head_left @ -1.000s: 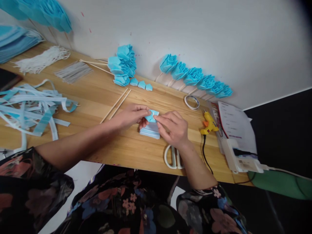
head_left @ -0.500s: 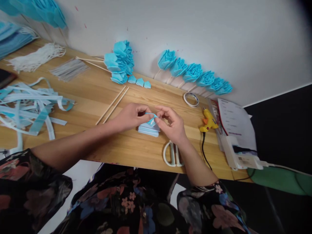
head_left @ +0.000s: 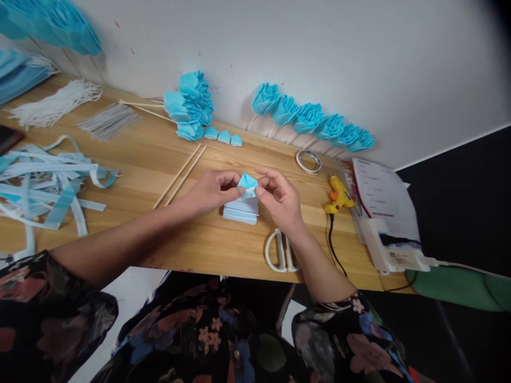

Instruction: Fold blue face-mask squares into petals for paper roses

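Now the blue piece (head_left: 248, 181) is being pinched from both sides, its left edge being grasped by the left hand (head_left: 217, 189) and its right edge by the right hand (head_left: 281, 199). Where a flat face was being shown a second ago, a peaked outline is being presented; the folding is thus being judged well advanced. Just below, a stack of pale sheets (head_left: 240, 216) is being partly overlapped in view, contact being unclear. Beyond, a similar shape is being displayed by three small folded pieces (head_left: 224, 136), aligned beside a flower bunch (head_left: 191, 106). Nearer the body, scissors (head_left: 281, 254) are being partly hidden by the right forearm.
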### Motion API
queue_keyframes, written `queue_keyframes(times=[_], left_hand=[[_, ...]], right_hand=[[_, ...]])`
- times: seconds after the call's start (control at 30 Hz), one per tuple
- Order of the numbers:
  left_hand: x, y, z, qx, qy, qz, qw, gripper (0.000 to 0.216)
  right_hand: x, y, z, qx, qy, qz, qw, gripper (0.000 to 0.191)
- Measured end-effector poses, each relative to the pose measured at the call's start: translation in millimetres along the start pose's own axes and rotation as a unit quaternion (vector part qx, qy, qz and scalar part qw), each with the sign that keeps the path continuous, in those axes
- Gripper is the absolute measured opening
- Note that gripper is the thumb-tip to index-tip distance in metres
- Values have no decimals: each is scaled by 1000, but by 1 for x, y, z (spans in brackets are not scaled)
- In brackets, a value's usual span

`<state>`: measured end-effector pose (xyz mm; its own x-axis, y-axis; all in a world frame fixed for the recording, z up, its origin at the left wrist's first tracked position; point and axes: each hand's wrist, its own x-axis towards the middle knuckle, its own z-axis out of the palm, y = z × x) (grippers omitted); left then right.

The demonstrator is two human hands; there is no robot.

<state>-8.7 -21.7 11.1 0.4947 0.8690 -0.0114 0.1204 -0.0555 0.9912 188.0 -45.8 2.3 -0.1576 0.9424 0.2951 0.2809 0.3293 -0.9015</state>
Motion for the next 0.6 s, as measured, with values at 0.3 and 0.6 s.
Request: queue_keyframes(times=[0.3,0.6], left_hand=[[2,3,-5,-5,9,0,1000,28],[2,-1,-3,-6,2,-7,1000,25]], right_hand=[[3,1,-4,29,7,-9,1000,31],[6,2,-10,-30,5,-14,999,33]])
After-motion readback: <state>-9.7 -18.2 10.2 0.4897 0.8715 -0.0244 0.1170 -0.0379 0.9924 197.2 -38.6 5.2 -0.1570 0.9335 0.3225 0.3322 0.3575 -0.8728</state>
